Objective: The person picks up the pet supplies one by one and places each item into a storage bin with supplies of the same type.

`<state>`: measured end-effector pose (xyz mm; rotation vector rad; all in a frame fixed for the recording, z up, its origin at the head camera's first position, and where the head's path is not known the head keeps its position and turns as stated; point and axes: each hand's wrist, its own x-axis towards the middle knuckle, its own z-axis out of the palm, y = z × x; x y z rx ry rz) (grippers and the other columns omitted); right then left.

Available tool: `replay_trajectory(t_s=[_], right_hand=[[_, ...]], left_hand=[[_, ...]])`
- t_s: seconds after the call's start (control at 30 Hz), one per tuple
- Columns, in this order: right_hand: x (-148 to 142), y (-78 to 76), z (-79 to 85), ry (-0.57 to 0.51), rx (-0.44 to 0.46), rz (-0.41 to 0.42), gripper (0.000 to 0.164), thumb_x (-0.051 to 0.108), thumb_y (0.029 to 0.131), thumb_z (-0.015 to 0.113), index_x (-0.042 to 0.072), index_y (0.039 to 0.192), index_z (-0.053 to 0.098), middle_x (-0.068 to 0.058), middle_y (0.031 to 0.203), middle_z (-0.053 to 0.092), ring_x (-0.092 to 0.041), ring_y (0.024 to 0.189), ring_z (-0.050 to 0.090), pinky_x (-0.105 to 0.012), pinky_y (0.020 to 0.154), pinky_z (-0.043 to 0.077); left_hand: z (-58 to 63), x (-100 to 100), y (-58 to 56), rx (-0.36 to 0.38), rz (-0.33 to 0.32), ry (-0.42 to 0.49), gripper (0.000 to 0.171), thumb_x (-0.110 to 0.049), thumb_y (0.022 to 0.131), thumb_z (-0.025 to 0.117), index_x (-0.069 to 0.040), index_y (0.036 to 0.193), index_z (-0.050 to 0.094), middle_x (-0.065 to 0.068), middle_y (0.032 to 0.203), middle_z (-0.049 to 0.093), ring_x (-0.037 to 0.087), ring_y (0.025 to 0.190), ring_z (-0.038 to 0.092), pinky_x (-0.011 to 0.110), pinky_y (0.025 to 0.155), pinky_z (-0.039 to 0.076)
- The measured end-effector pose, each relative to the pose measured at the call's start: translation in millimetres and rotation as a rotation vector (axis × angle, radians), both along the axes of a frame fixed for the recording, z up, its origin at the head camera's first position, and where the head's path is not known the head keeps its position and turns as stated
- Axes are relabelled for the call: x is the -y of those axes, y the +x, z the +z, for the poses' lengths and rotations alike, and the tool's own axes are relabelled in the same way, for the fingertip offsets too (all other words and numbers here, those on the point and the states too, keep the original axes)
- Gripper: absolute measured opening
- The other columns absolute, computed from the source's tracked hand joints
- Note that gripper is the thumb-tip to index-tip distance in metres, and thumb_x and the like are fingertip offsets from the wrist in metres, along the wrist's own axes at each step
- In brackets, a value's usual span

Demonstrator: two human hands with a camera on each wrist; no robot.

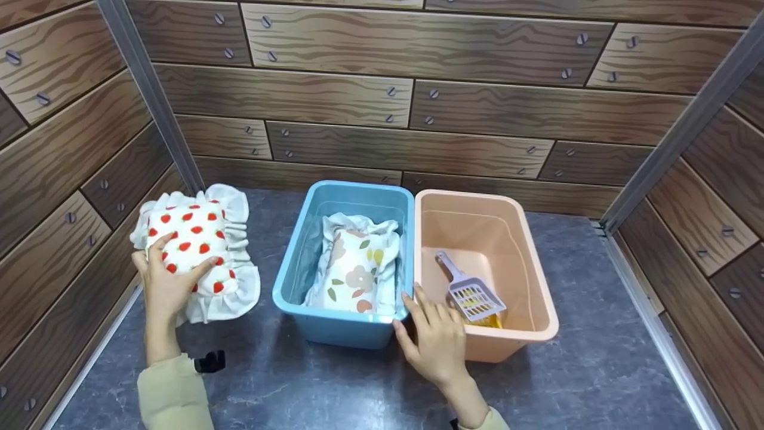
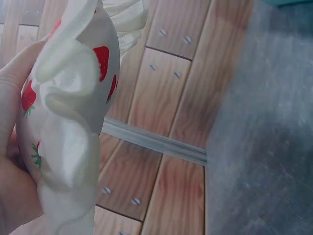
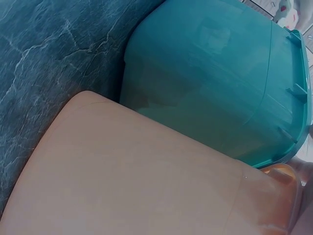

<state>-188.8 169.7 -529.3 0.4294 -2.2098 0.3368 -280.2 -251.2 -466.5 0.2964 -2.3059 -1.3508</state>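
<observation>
My left hand point(image 1: 162, 291) grips a small white pillow point(image 1: 190, 230) with red strawberries and a ruffled edge, thumb and fingers spread across its face. In the left wrist view the same strawberry pillow point(image 2: 73, 107) stands nearly on edge against the palm. My right hand point(image 1: 437, 341) rests with its fingertips at the adjoining rims of a blue bin point(image 1: 343, 325) and a peach bin point(image 1: 507, 349). Inside the blue bin lies a ruffled pillow point(image 1: 352, 272) with a flower and leaf print. Both bins' outer walls fill much of the right wrist view.
The peach bin holds a lilac slotted litter scoop point(image 1: 474, 295) lying over a yellow item point(image 1: 492, 321), mostly covered. Wood-print panels point(image 1: 334, 101) with metal strips point(image 1: 638, 298) enclose the dark marbled floor point(image 1: 334, 388) on the left, back and right.
</observation>
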Motion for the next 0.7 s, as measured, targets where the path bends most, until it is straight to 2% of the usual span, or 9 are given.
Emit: replay_trajectory(t_s=[0.23, 0.5, 0.7], right_hand=[[2, -1.0, -0.1, -0.01, -0.005, 0.002, 0.051, 0.05, 0.097, 0.047, 0.009, 0.119, 0.07, -0.013, 0.127, 0.064, -0.027, 0.091, 0.064, -0.044, 0.076, 0.047], [2, -1.0, 0.0, -0.003, -0.018, -0.002, 0.053, 0.051, 0.099, 0.042, 0.01, 0.118, 0.07, -0.012, 0.126, 0.065, -0.027, 0.091, 0.064, -0.043, 0.074, 0.046], [1, -1.2, -0.3, -0.002, -0.024, -0.002, 0.052, 0.05, 0.099, 0.043, 0.009, 0.118, 0.07, -0.012, 0.126, 0.065, -0.027, 0.091, 0.064, -0.043, 0.074, 0.046]], left_hand=[[21.1, -11, -1.8, -0.008, -0.048, 0.025, 0.088, -0.032, 0.074, 0.087, -0.014, 0.145, 0.04, 0.009, 0.121, 0.026, 0.03, 0.116, 0.035, 0.037, 0.089, 0.031], [24.5, -26, -6.3, -0.091, -0.1, 0.063, 0.082, -0.02, 0.072, 0.088, -0.009, 0.141, 0.046, 0.005, 0.112, 0.029, 0.03, 0.114, 0.037, 0.035, 0.092, 0.032], [30.9, -41, -4.7, -0.096, -0.144, 0.054, 0.084, -0.018, 0.071, 0.088, -0.008, 0.142, 0.045, 0.007, 0.112, 0.029, 0.031, 0.115, 0.036, 0.04, 0.095, 0.031]])
